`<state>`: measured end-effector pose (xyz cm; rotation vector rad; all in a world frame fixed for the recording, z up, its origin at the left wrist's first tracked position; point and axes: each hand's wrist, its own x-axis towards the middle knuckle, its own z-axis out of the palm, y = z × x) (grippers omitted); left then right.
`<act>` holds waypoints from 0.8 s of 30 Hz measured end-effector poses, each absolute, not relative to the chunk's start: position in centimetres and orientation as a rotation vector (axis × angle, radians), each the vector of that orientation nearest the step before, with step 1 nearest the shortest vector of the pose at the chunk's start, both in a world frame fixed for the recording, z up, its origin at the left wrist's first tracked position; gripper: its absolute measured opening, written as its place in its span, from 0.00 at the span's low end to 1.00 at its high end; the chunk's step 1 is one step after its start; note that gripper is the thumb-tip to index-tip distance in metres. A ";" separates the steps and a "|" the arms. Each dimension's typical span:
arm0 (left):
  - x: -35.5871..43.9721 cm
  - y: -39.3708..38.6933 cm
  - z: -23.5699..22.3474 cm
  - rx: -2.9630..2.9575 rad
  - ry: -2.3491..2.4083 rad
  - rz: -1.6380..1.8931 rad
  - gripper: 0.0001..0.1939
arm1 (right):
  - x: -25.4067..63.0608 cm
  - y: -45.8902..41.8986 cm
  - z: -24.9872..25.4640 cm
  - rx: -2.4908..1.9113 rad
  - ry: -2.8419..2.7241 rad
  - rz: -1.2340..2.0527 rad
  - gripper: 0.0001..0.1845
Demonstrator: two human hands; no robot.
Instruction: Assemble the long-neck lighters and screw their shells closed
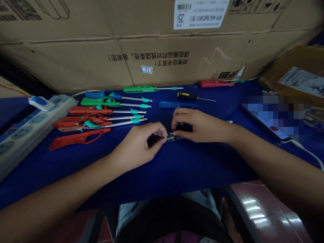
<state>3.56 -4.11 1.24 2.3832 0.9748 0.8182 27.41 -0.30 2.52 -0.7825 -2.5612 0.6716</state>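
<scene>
Between the fingertips of both hands is a small metal part with what look like thin wires; a blue edge shows just below it. My left hand pinches it from the left with thumb and forefinger. From the right, my right hand has its thumb and fingers closed at the part's other end, and what exactly they grip is hidden. A blue lighter shell half lies just beyond my right hand. Further back rests a black and yellow screwdriver.
Several long-necked lighters lie in a row on the left, above a red shell piece. A power strip runs along the left edge. A cabled phone lies right. A big carton walls off the back.
</scene>
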 end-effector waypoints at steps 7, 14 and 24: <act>3.6 -4.2 1.0 2.413 0.970 0.835 0.06 | 27.4 -0.2 2.8 -0.789 -2.535 0.674 0.06; 3.6 -4.3 1.1 2.408 0.984 0.823 0.06 | 27.4 -0.1 2.4 -0.837 -2.551 0.680 0.03; 3.6 -4.3 1.3 2.437 1.012 0.751 0.06 | 27.1 0.0 1.8 -0.914 -2.485 0.755 0.04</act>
